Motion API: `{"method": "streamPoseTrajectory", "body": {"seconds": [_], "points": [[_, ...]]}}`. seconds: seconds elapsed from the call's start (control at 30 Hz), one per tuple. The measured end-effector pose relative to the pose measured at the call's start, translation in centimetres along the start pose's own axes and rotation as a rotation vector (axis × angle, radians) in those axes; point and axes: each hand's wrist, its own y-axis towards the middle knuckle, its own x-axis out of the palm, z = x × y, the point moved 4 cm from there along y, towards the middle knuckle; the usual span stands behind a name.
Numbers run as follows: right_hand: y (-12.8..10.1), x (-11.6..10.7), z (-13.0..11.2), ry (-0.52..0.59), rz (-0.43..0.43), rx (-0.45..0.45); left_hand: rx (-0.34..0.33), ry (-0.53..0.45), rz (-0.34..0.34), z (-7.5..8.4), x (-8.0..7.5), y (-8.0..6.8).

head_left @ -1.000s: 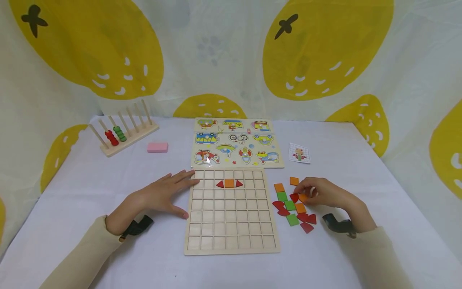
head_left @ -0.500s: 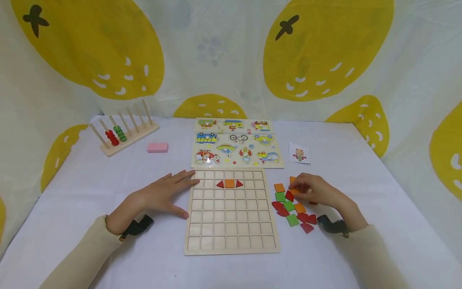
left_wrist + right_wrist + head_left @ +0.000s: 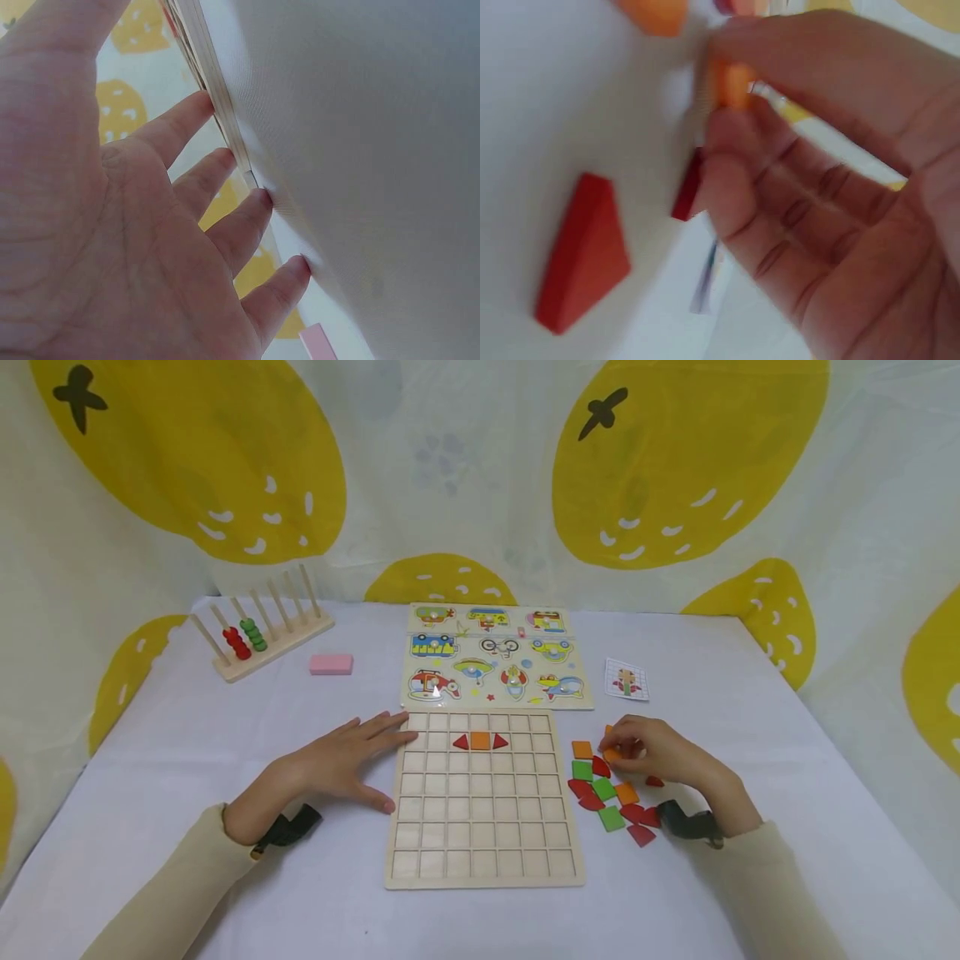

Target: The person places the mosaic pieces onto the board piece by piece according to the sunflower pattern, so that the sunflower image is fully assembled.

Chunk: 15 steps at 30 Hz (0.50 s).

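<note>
While the left hand (image 3: 341,764) lies flat with straight, spread fingers on the worktop (image 3: 187,752), its fingertips touch the left edge of the wooden grid board (image 3: 483,802) at centre frame. The right hand (image 3: 652,752), right of centre, has its fingers curled and pinches an orange tile (image 3: 611,754); the right wrist view, blurred, shows that tile (image 3: 731,84) between the fingertips. Just below and left of this hand lies a loose cluster of red, green and orange tiles (image 3: 611,793) on the worktop. In the board's second row sit two red triangles flanking an orange square (image 3: 480,741). Above the board: vehicle peg puzzle (image 3: 495,656). Upper left: bead rack (image 3: 258,627), pink block (image 3: 331,664). Right of the puzzle: pattern card (image 3: 627,679).
</note>
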Motion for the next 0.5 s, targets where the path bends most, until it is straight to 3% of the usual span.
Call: {"method": "streamPoseTrajectory", "body": {"seconds": [0.5], "points": [[0.9, -0.9, -1.9, -0.019, -0.021, -0.084, -0.009, 0.002, -0.008, -0.1, 0.2, 0.1]]}}
